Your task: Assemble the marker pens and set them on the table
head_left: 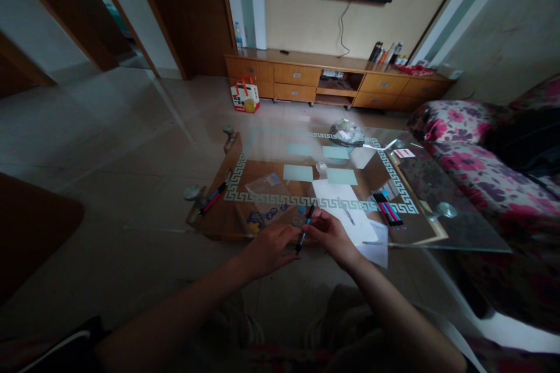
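**Ana:** Head view, lower centre of the frame; both hands meet over the near edge of the glass coffee table (pixel 464 233), the biggest thing in play; one table, clear top with a patterned white border.

**Ben:** And the grip?

**Ana:** Left hand (pixel 268 249) pinches the lower end of a marker pen (pixel 305 227), fingers narrow around it; right hand (pixel 329 234) is closed on the upper part of the same pen; so both hands are on one pen, held tilted just above the table's near rim.

**Ben:** How would it handle?

**Ana:** My read: light, stiff plastic barrel, smooth and a bit slick; not fragile; best taken round the middle of the barrel with fingertips, or one end in each hand as now; whether the cap is on, I cannot tell.

**Ben:** Counts, big to small?

**Ana:** White paper sheets (pixel 339 198) right of centre, at least two overlapping; pale green cards (pixel 298 173) in mid-frame, four by my count; one clear plastic bag (pixel 264 186) left of them; one bundle of pens (pixel 387 210) toward the right, several together, exact number too small to tell; another pair of pens (pixel 213 197) at the table's left edge, looks like two; one pen in hand.

**Ben:** Anything beyond?

**Ana:** One floral sofa (pixel 476 169) at right; one wooden cabinet (pixel 336 78) along the upper wall; one red and white bag (pixel 245 96) on the floor before it.
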A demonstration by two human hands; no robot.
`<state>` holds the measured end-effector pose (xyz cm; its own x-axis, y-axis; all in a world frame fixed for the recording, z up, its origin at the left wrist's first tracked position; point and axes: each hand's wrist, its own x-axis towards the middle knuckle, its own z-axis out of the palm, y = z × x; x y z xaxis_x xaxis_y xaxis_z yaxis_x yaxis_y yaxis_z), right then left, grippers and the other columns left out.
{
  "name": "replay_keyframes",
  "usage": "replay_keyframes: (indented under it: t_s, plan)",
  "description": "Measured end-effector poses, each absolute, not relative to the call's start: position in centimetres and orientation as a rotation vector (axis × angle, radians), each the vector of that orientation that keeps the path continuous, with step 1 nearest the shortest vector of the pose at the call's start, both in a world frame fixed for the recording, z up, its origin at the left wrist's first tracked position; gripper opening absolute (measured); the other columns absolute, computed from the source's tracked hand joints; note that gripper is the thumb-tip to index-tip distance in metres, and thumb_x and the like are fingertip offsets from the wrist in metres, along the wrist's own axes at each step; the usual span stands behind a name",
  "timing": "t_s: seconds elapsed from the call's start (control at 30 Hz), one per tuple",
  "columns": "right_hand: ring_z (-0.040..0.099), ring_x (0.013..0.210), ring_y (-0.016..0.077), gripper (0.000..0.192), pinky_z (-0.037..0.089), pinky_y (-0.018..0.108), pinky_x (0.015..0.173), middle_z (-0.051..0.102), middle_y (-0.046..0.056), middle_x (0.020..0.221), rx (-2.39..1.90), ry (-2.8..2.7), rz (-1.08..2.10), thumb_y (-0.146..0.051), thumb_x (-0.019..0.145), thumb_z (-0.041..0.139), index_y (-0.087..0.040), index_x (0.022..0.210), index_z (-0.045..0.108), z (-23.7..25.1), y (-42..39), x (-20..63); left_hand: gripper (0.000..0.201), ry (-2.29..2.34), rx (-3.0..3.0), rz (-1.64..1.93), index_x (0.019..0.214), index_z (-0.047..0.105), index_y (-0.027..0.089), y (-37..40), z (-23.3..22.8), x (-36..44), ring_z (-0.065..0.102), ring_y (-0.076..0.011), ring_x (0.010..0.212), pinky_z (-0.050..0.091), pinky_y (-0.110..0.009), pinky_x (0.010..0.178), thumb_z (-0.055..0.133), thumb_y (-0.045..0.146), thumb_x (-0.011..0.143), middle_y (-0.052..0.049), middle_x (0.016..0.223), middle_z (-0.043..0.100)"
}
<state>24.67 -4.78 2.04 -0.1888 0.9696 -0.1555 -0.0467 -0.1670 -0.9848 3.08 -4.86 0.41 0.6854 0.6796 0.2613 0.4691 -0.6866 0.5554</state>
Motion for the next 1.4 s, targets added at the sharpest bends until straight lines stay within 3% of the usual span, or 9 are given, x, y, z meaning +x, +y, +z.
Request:
replay_keyframes:
  t_s: [0.17, 0.33, 0.47, 0.6, 0.93, 1.4]
  plan:
    - [0.066, 0.084, 0.0190, 0.042, 0.056, 0.032, 0.071, 0.068, 0.005, 0.104, -1.261, -1.142, 1.364, -0.045, 0.076, 0.075, -0.023, 0.111, 0.065, 3.4, -2.9, 29.5, 0.074, 0.884, 2.473, 0.603, 0.147, 0.036, 0.023, -5.1, 1.3, 3.2, 0.057, -0.0273, 0.123, 0.047, -0.045, 0.103, 0.070, 0.043, 0.085, -0.013, 0.132, 0.059]
    - [0.069, 0.075, 0.0218, 0.053, 0.056, 0.034, 0.068, 0.072, 0.010, 0.090, -1.559, -1.070, 0.964, -0.042, 0.069, 0.077, -0.014, 0.113, 0.068, 3.9, -0.5, 39.5, 0.065, 0.917, 2.477, 0.593, 0.145, 0.037, 0.023, -5.3, 1.5, 3.3, 0.057, -0.0263, 0.121, 0.048, -0.044, 0.102, 0.066, 0.037, 0.089, -0.012, 0.131, 0.059]
    - [0.070, 0.081, 0.0274, 0.043, 0.054, 0.035, 0.068, 0.075, 0.015, 0.092, -2.000, -1.202, 0.505, -0.035, 0.071, 0.070, -0.010, 0.105, 0.074, 2.8, 0.0, 44.7, 0.058, 0.904, 2.490, 0.593, 0.143, 0.041, 0.023, -5.2, 1.4, 3.5, 0.059, -0.0253, 0.117, 0.049, -0.043, 0.099, 0.063, 0.034, 0.091, -0.011, 0.127, 0.060]
    - [0.071, 0.084, 0.0275, 0.033, 0.051, 0.034, 0.074, 0.077, 0.011, 0.090, -2.273, -1.416, 0.279, -0.029, 0.074, 0.065, -0.015, 0.103, 0.077, 1.6, 0.1, 45.1, 0.050, 0.893, 2.515, 0.582, 0.138, 0.046, 0.022, -5.0, 1.2, 3.7, 0.060, -0.0247, 0.115, 0.050, -0.042, 0.098, 0.061, 0.031, 0.092, -0.011, 0.125, 0.061]
    - [0.070, 0.081, 0.0270, 0.026, 0.048, 0.032, 0.072, 0.076, 0.012, 0.087, -2.437, -1.769, 0.122, -0.023, 0.075, 0.061, -0.018, 0.096, 0.078, -0.6, 0.8, 43.6, 0.048, 0.817, 2.543, 0.511, 0.139, 0.046, 0.021, -5.0, 1.1, 3.5, 0.059, -0.0241, 0.115, 0.050, -0.040, 0.098, 0.057, 0.029, 0.093, -0.011, 0.121, 0.062]
    - [0.069, 0.083, 0.0294, 0.026, 0.046, 0.033, 0.070, 0.072, 0.017, 0.087, -2.543, -1.543, -0.002, -0.022, 0.075, 0.060, -0.014, 0.094, 0.075, -1.2, 0.8, 43.6, 0.041, 0.779, 2.572, 0.495, 0.134, 0.050, 0.019, -5.0, 0.8, 3.3, 0.061, -0.0236, 0.111, 0.050, -0.038, 0.095, 0.055, 0.030, 0.094, -0.011, 0.118, 0.063]
